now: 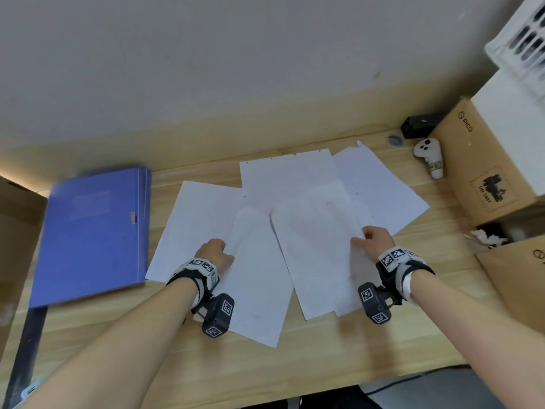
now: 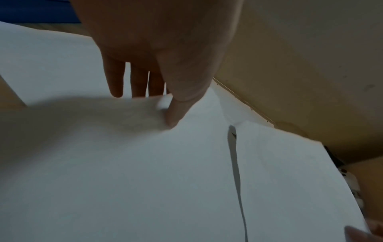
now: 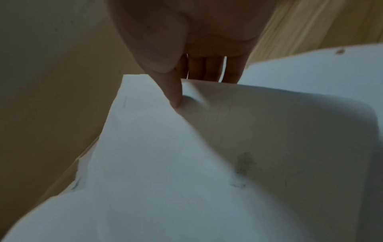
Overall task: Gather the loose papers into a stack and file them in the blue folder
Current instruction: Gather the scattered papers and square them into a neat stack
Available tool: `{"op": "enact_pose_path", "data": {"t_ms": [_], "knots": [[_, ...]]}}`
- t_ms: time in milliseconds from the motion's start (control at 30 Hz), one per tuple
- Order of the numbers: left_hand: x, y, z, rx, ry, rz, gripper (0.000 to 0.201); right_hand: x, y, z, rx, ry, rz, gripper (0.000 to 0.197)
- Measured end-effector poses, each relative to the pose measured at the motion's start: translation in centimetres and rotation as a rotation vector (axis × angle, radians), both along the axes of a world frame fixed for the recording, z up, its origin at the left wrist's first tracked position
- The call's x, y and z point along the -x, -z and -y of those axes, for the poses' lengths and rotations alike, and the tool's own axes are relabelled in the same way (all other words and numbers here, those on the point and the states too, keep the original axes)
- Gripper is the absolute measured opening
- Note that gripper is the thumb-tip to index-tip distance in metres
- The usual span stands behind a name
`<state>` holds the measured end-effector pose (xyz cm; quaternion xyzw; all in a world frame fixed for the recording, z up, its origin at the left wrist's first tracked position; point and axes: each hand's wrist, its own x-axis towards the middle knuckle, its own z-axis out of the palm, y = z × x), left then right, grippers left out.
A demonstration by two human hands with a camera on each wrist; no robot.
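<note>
A pale wooden desk [image 1: 324, 364] runs along a plain beige wall, and I look down at it over both forearms. White loose paper sheets [image 1: 283, 184] lie fanned across its middle, overlapping one another. My left hand [image 1: 214, 252] pinches the left edge of one near sheet [image 1: 259, 278]: in the left wrist view my thumb [image 2: 176, 113] presses on top while the fingers [image 2: 116, 78] reach under the raised paper. My right hand [image 1: 376, 239] grips the right edge of a second sheet [image 1: 315, 249], thumb [image 3: 176, 96] on top and fingers [image 3: 232, 70] beneath, so that edge curls up off the desk. The two held sheets lie side by side, their near ends splayed apart. The flat blue plastic folder [image 1: 91, 234] lies closed on the desk to the left of the papers, just beside the leftmost sheet. At the far right stand brown cardboard boxes [image 1: 486, 160], with a white handheld controller [image 1: 429, 156] lying just beside them and a small black device [image 1: 418, 122] behind it against the wall.
</note>
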<state>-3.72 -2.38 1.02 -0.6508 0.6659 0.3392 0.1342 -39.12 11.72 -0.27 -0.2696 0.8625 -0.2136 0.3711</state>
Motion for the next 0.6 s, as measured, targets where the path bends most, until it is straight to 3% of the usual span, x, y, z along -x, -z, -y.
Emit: {"op": "enact_pose_path", "data": {"t_ms": [67, 133, 333, 467, 600], "knots": [[0.6, 0.1, 0.4, 0.027, -0.019, -0.023, 0.014, 1.8, 0.1, 0.0, -0.051, 0.001, -0.041, 0.020], [1.2, 0.8, 0.7, 0.041, -0.052, -0.032, 0.038, 2.8, 0.1, 0.2, -0.113, -0.017, -0.078, 0.014], [2.1, 2.8, -0.1, 0.120, -0.076, 0.074, 0.041, 3.5, 1.9, -0.2, -0.150, -0.001, -0.282, 0.021], [2.1, 3.3, -0.8, 0.162, -0.080, 0.067, 0.028, 4.1, 2.5, -0.3, -0.156, -0.056, -0.255, 0.021], [1.9, 2.9, -1.4, 0.163, -0.053, 0.085, 0.018, 3.7, 2.0, -0.4, -0.006, 0.087, -0.177, 0.022]]}}
